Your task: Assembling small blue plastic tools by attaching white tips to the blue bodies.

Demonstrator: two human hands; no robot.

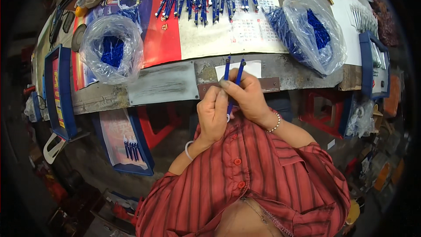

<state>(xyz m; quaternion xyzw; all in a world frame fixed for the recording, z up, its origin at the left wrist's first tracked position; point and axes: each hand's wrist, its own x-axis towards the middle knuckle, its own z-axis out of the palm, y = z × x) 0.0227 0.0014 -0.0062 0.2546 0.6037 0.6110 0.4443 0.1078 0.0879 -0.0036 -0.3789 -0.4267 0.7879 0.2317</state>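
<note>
Scuffed tabletop point(206, 69) ahead, left hand point(212, 113) and right hand point(251, 97) grip a slim blue compass point(239, 73).

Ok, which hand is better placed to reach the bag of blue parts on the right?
Probably the right hand: it is nearer that bag than the left hand is. Both hold the blue two-legged tool, though, so the right would need to let go.

2 red stools point(308, 105) stand by the workbench point(105, 98).
</note>
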